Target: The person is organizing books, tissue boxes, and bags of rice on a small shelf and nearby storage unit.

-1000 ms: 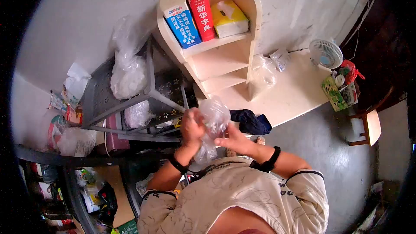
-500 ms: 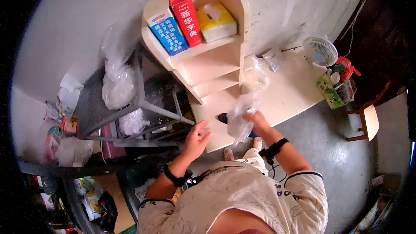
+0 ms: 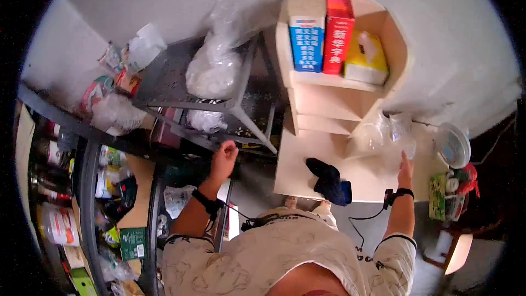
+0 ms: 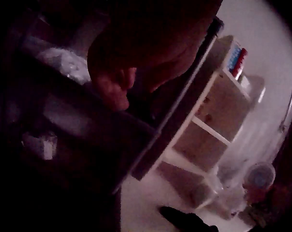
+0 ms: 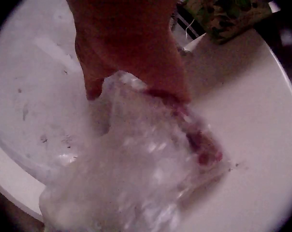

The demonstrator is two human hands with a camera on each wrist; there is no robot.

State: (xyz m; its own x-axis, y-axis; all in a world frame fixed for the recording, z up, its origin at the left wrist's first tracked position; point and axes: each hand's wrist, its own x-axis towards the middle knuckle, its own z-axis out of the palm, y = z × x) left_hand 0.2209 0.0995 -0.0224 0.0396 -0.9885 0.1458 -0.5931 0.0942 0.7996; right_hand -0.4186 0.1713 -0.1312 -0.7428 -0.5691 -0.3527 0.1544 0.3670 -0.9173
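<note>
My right hand reaches over the white desk and holds a clear plastic bag. In the right wrist view the thumb shows on one side of the bag, and the fingers are partly hidden by the crumpled film. Close by on the desk stands another clear bag, overlapping the held one in the head view. My left hand, loosely curled and empty, hangs in front of the grey metal rack. On that rack rests a bulging bag of clear plastic.
A cream shelf unit on the desk bears two thick dictionaries and a yellow tissue pack. Dark cloth lies at the desk's front. To the right are a fan and a green box; crowded shelves stand left.
The bag, earlier between both hands, has gone right with my right hand alone, over the desk. My left hand has let go and drawn back left. The head view has swung leftward.
</note>
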